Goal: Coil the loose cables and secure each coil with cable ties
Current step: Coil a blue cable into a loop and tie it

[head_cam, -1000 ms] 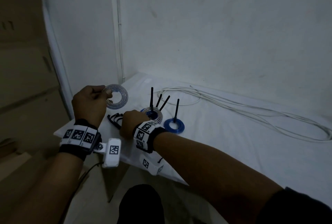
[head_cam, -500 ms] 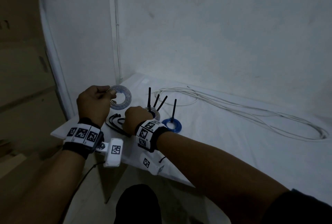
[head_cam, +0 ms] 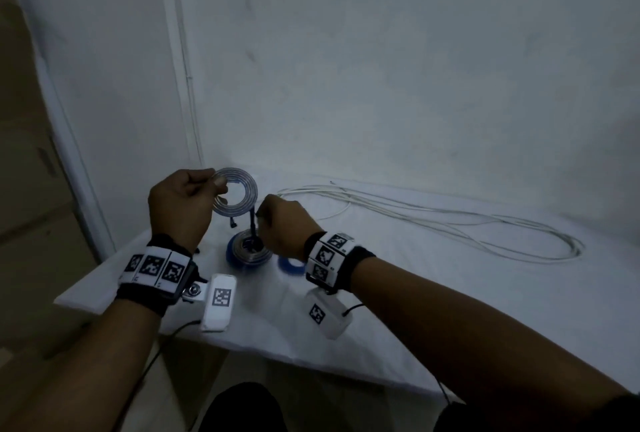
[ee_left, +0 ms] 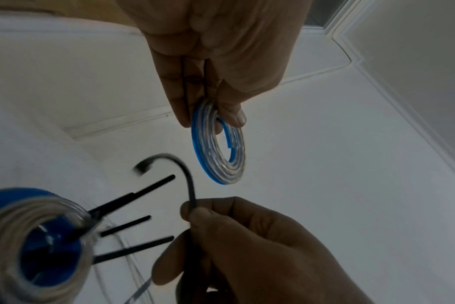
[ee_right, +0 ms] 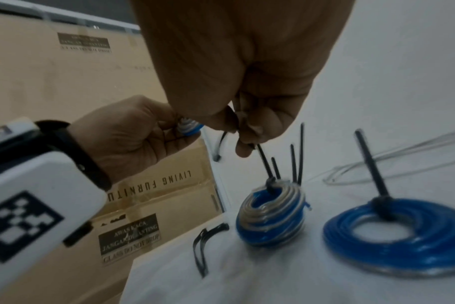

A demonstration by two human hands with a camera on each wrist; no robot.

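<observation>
Head view first: I see my left hand [head_cam: 180, 205] raised at about 10 o'clock from the table's centre, thumb and fingers pinched on the rim of a small clear-and-blue coil [head_cam: 239, 194] held upright above the white table [head_cam: 398, 300]. My right hand [head_cam: 285, 227] sits just beside it at 3 o'clock, fingers curled together round a black cable tie [head_cam: 252, 220] whose free end hooks down under the held coil. Directly below, at 6 o'clock, a tied stack of coils [head_cam: 247, 253] rests on the table, with a flat blue coil [head_cam: 291, 263] half hidden behind my right wrist. A long loose white cable [head_cam: 450, 220] sprawls from 12 o'clock out to 3 o'clock, well apart from both hands.

Left wrist view: the fingers [ee_left: 179, 98] and thumb clamp the coil [ee_left: 218, 144] at its 12 o'clock edge; the rest hangs free. At 6 o'clock my right hand [ee_left: 247, 246] pinches the curved tie [ee_left: 187, 181]; the stack [ee_left: 37, 236] fills 8 o'clock, tie tails sticking out.

Right wrist view: my fingertips [ee_right: 249, 133] are closed on the tie [ee_right: 222, 142]. The stack [ee_right: 270, 216] sits at 6 o'clock, the flat coil [ee_right: 395, 236] at 4 o'clock, spare ties [ee_right: 205, 246] at 7 o'clock, cardboard boxes [ee_right: 65, 82] beyond
</observation>
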